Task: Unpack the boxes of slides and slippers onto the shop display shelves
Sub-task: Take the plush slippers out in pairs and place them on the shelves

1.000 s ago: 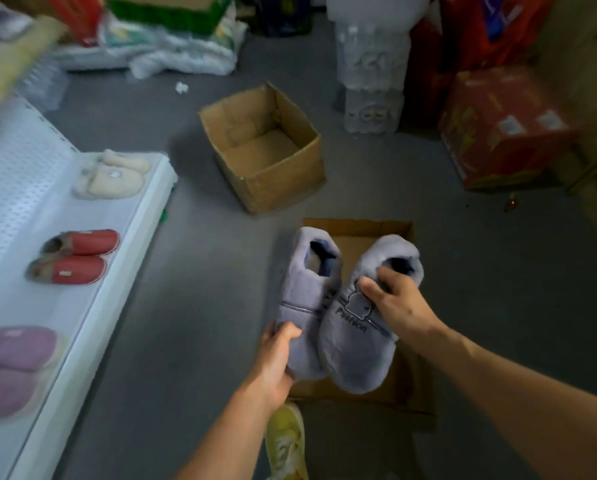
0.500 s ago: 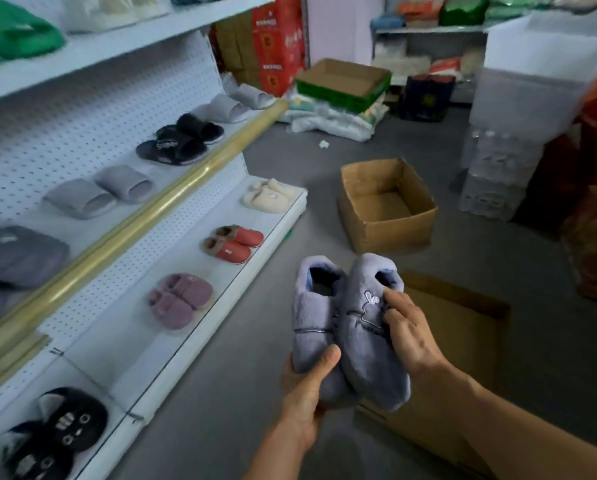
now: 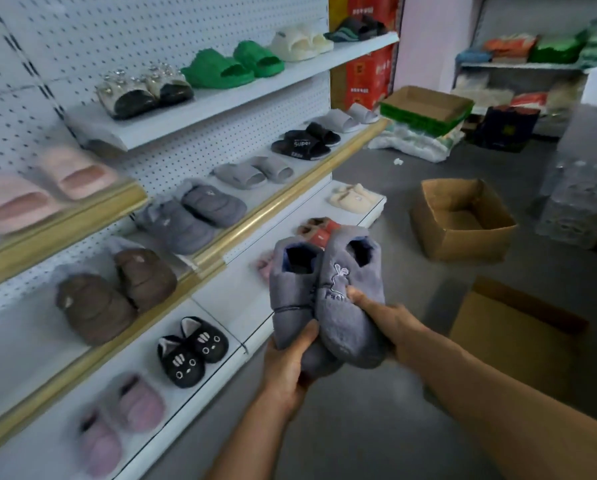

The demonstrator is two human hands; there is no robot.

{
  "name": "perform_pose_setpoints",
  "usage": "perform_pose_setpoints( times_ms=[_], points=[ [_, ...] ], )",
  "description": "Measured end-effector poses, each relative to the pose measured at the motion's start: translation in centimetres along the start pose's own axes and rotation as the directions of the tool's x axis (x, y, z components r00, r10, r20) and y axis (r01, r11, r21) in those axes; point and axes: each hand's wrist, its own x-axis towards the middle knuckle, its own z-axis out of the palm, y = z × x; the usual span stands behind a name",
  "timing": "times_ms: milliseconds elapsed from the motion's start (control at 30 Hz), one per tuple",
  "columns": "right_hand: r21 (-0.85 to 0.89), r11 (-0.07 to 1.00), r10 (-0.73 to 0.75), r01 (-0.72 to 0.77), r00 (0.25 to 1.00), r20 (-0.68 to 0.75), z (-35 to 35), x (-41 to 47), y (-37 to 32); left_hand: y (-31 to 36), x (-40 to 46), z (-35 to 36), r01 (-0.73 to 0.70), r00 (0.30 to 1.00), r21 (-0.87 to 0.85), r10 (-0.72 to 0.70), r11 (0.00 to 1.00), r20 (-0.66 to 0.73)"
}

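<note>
Two grey plush slippers (image 3: pixel 325 296) held in the air in front of the display shelves (image 3: pixel 200 98), over the grey floor (image 3: pixel 376 427) just off the front edge of the bottom shelf (image 3: pixel 231 299). Left hand (image 3: pixel 286 365) grips the toe end of the left slipper from below, thumb curled up over the top, fingers wrapped under. Right hand (image 3: pixel 390 317) grasps the right slipper at its side, thumb pressed into the fuzzy upper near the embroidered rabbit mark, other fingers hidden behind the slipper. The slippers overlap, right one lying partly on the left, openings facing away from the person.

Bottom shelf carries black cat-face slippers (image 3: pixel 191 355) near its front edge, mauve plush slippers (image 3: pixel 124 424) toward the near end, red slippers (image 3: pixel 319 230) partly hidden behind the held pair, cream fluffy slippers (image 3: pixel 350 199) at the far end. Middle shelf: brown padded slippers (image 3: pixel 113 292), grey padded slippers (image 3: pixel 189 216), grey slides (image 3: pixel 252 171), black slides (image 3: pixel 304 143) marked Super. Top shelf: green slides (image 3: pixel 231 64), cream slides (image 3: pixel 300 43), jewelled slides (image 3: pixel 144 88). Pink slides (image 3: pixel 44 188), blurred, at the left edge.

Open cardboard box (image 3: pixel 463 220) on the floor well apart from the shelves; another cardboard box (image 3: pixel 519 337) just right of the right forearm
</note>
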Motion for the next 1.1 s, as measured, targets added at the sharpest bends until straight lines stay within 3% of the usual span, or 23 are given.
perform_pose_setpoints(
  times_ms=[167, 333, 467, 700, 933, 1100],
  points=[
    [0.126, 0.992, -0.021, 0.003, 0.989, 0.145, 8.8, -4.9, 2.7, 4.4, -4.9, -9.6, -0.045, 0.993, 0.003, 0.045, 0.999, -0.113],
    [0.039, 0.998, 0.026, -0.047, 0.905, 0.425, 15.2, -8.4, 4.4, 7.1, -8.7, -17.9, -0.128, 0.981, -0.043, 0.12, 0.991, -0.153],
    [0.015, 1.0, 0.005, -0.015, 0.85, 0.527, 20.3, -10.3, 6.0, 8.5, -10.7, -23.6, -0.199, 0.971, -0.078, 0.186, 0.977, -0.149],
    [0.021, 1.0, -0.002, -0.009, 0.895, 0.446, 27.0, -8.7, 9.6, 7.7, -10.2, -30.7, -0.224, 0.969, -0.223, 0.191, 0.949, -0.159],
    [-0.018, 0.996, -0.074, 0.093, 0.886, 0.458, 30.5, -4.3, 11.1, 9.3, -10.1, -36.1, -0.314, 0.887, -0.141, 0.238, 0.939, -0.396],
    [-0.029, 0.994, -0.073, 0.101, 0.857, 0.51, 35.8, -3.6, 13.8, 11.0, -10.2, -41.9, -0.418, 0.843, -0.118, 0.336, 0.901, -0.42]
  ],
)
